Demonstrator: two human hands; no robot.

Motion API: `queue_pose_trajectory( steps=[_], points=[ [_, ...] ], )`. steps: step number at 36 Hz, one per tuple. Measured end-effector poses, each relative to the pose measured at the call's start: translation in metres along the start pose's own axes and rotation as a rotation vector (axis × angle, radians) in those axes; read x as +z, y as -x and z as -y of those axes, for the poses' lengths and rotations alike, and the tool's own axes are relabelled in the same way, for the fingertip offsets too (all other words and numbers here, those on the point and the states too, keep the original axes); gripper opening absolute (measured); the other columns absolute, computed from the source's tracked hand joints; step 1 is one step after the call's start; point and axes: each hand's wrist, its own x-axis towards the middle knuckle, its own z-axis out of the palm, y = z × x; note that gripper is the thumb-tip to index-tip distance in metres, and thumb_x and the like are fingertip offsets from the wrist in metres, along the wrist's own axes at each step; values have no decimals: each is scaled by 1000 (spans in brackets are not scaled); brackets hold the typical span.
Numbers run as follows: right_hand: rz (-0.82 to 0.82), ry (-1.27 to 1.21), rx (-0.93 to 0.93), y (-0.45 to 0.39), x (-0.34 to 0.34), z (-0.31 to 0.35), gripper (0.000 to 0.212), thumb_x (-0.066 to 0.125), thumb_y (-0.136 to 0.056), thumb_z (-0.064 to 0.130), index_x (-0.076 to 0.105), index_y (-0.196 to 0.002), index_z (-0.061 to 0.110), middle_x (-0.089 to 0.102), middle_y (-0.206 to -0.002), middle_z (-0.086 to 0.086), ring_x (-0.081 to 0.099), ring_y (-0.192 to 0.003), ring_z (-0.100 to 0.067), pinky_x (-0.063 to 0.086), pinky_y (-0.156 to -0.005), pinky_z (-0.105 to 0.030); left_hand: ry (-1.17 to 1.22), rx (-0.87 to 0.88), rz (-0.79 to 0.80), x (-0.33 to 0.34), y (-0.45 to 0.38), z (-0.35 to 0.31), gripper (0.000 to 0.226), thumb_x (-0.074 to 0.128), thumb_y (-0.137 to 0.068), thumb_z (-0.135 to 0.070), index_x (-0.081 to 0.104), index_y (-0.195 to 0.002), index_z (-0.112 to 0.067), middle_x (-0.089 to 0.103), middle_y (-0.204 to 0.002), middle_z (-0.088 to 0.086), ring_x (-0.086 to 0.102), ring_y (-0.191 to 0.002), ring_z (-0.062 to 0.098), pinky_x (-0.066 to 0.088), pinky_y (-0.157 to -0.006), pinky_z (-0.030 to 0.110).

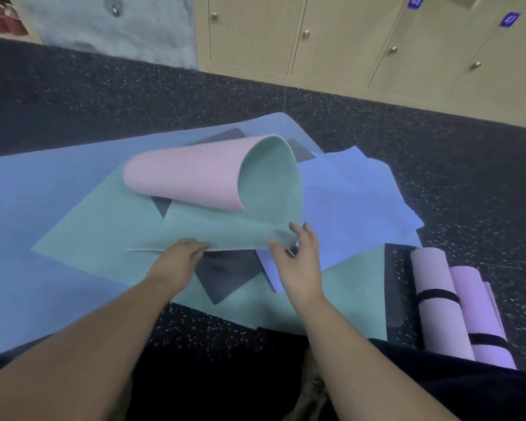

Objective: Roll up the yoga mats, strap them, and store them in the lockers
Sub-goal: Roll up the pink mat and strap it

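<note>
Gym changing area: numbered lockers [346,41], speckled rubber floor [286,98]

Both bare forearms reach forward from the bottom of the view, the left one entering from the lower left corner and the right one from lower centre. The left hand [181,256] lies palm down, knuckles up, its fingers curled over the near edge of the mat [225,235] and gripping it. The right hand [301,262] is beside it (just apart), fingers spread and slightly bent, thumb and fingertips touching the same edge.
</note>
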Motion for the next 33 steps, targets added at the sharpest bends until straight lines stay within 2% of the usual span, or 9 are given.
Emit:
queue_pose_trajectory(
  steps=[5, 10, 16, 19, 23, 27, 29, 31, 33],
  points=[
    [-32, 78, -20, -4, 3, -7, 37, 56, -98, 18, 48, -134, 15, 30, -151, -1, 47, -127, -18, 40, -107, -34, -60, 24, -148, -7, -15, -16, 30, 42, -102, -11, 64, -123, -6, 62, -110, 18, 55, -104, 36, 37, -91, 34],
    [-38, 80, 87, -8, 4, -15, 21, 55, -97, 26, 47, -110, 12, 55, -118, -4, 53, -110, -20, 38, -86, -27, -122, 90, -264, -10, -14, -22, 26, 47, -98, -5, 68, -113, -11, 60, -95, 16, 51, -95, 33, 38, -83, 33],
    [55, -10, 174, -10, 4, -17, 14, 48, -100, 27, 41, -108, 19, 39, -147, 0, 41, -130, -14, 31, -100, -27, -260, 134, -285, -4, 9, -10, 34, 71, -72, 14, 76, -88, -16, 50, -68, 9, 49, -71, 30, 46, -61, 35],
    [80, 6, 155, -13, 6, -24, 7, 42, -99, 9, 42, -104, 14, 30, -154, -2, 31, -140, -12, 27, -96, -22, -384, 189, -271, 5, 21, 0, 48, 85, -54, 13, 76, -83, -24, 47, -62, 0, 51, -57, 28, 53, -71, 46],
    [30, -28, 155, -15, 8, -30, 25, 37, -97, 1, 43, -120, 9, 34, -150, 0, 44, -117, -13, 31, -88, -19, -334, 183, -216, 17, 36, -6, 40, 81, -64, 8, 74, -88, -23, 39, -67, -4, 49, -57, 26, 42, -63, 35],
    [-20, 35, 140, -16, 5, -38, 33, 37, -99, 7, 37, -132, 9, 47, -110, -5, 47, -83, -14, 38, -67, -18, -325, 221, -141, 25, 39, -14, 33, 72, -76, 4, 69, -100, -19, 32, -78, -4, 34, -58, 19, 29, -62, 30],
    [-50, 106, 116, -16, 6, -42, 37, 39, -102, 14, 33, -138, 8, 43, -119, -7, 47, -99, -20, 43, -86, -26, -323, 209, -80, 30, 39, -20, 34, 57, -89, -1, 61, -117, -19, 34, -88, -1, 37, -67, 20, 30, -63, 30],
    [-116, 252, 80, -14, 7, -48, 43, 42, -102, 17, 32, -142, 4, 32, -144, -12, 38, -129, -25, 31, -110, -36, -314, 190, -32, 31, 39, -29, 39, 47, -94, -5, 52, -128, -22, 34, -96, 0, 41, -76, 21, 32, -66, 30],
    [-198, 482, -19, -9, 9, -56, 43, 52, -99, 16, 41, -138, 0, 23, -155, -19, 21, -145, -35, 21, -117, -46, -331, 199, -5, 31, 36, -37, 43, 44, -95, -10, 47, -134, -27, 39, -104, 2, 47, -88, 21, 33, -69, 29]
  ],
)
